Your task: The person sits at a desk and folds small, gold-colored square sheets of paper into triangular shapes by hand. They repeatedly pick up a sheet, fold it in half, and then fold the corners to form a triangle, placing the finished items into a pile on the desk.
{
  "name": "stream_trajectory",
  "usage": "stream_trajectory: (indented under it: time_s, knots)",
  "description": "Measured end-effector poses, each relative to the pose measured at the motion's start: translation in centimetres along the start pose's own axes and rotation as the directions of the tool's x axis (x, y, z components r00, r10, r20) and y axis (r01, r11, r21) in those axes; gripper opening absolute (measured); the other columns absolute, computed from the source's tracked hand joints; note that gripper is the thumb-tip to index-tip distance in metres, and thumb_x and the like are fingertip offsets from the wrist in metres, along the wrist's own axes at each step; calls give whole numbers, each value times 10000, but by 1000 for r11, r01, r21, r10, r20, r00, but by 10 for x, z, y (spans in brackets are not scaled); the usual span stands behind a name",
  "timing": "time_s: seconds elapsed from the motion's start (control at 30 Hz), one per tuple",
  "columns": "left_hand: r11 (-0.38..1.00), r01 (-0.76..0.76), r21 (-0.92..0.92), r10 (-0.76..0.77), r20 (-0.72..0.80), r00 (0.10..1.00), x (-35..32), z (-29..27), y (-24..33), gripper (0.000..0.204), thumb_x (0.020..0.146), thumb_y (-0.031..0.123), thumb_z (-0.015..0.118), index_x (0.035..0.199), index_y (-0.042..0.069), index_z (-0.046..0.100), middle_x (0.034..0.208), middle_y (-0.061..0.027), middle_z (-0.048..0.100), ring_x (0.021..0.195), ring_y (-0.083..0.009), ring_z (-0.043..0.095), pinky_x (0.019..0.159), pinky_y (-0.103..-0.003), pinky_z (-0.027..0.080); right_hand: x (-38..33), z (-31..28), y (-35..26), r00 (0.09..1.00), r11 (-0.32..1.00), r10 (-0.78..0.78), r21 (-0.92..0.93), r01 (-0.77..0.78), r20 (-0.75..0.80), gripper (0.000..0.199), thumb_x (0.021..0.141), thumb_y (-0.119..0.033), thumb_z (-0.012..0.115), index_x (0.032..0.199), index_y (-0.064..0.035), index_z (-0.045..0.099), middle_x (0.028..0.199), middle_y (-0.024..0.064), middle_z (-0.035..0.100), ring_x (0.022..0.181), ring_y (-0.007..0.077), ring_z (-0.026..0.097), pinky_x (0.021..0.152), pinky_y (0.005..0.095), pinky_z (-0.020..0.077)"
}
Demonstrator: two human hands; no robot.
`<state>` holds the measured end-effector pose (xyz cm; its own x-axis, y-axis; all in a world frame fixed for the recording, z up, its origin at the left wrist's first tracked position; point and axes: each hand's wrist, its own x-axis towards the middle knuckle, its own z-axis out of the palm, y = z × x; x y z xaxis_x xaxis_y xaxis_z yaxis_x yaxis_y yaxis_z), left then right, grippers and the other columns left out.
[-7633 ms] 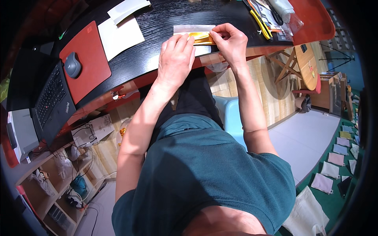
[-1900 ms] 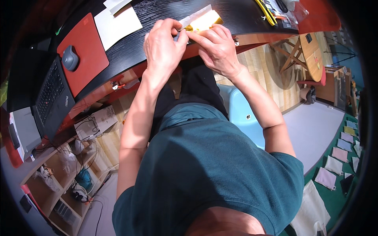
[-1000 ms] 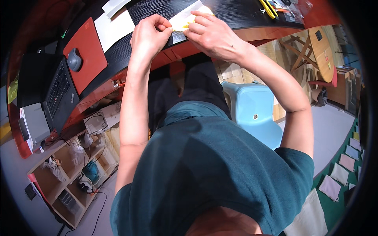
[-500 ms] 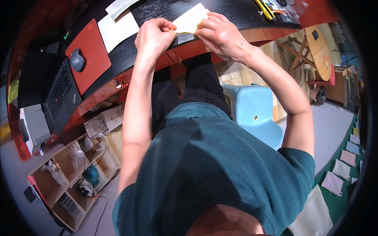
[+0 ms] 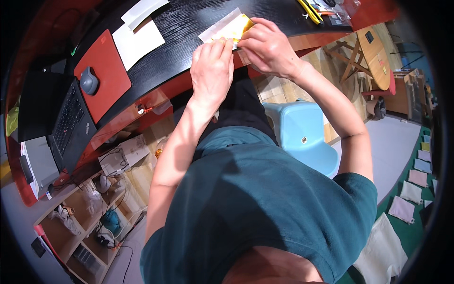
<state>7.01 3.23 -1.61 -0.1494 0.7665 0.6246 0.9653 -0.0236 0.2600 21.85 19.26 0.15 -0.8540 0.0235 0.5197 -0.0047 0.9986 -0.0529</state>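
A small folded sheet of paper (image 5: 220, 27), white with a bright yellow part at its right, lies at the near edge of the black desk. My left hand (image 5: 212, 71) is closed at the paper's near edge, fingers together and fingertips on it; its thumb is hidden. At the right end, beside the yellow part, my right hand (image 5: 268, 48) pinches the paper between thumb and bent fingers. Both hands are close together, with their fingertips almost meeting.
Left on the black desk (image 5: 184, 19) are white paper sheets (image 5: 137, 45), a red mat (image 5: 109, 75) with a grey mouse (image 5: 89, 80), and a laptop (image 5: 71, 113). Yellow-handled scissors or cutter (image 5: 309, 12) lie far right. A light blue stool (image 5: 302, 130) stands below right.
My left hand has moved right along the paper's near edge, towards my right hand. The paper now shows a folded strip and more yellow. The right hand has stayed at the right end.
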Motion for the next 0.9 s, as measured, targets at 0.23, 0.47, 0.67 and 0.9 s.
stream_trajectory:
  time_s: [0.23,0.47,0.67,0.9]
  knots:
    - [999,-35,-36,36,17,999,7,-6,-8,319,893,209,765,1174,70,702,1132,-81,693,1103,-288,649,1102,-457,430,0,-3,19,997,997,-46,-70,42,-59,430,847,-211,793,1249,-104,682,1152,56,700,1075,278,664,1098,470,462]
    - [996,-15,-90,18,38,999,10,-4,-26,274,920,213,744,1162,85,729,1041,-51,669,1066,-233,657,1146,-503,383,-19,1,-37,987,960,-127,-264,97,-99,361,818,-105,726,1178,-78,731,1044,72,724,908,224,696,931,395,529]
    - [996,-77,38,74,71,995,33,3,-35,207,926,172,730,1096,61,772,1039,-65,687,1016,-259,680,1083,-466,452,-7,1,-17,984,959,-146,-261,114,-105,337,774,-96,738,1108,-52,732,1061,72,726,964,243,695,1007,421,511]
    - [939,-28,-342,64,94,993,52,19,-48,161,848,7,720,1004,13,757,1023,-104,679,1010,-315,653,888,-398,553,-1,6,0,992,998,56,46,-52,-111,233,819,-106,781,1044,-75,731,1050,58,699,988,257,669,941,398,505]
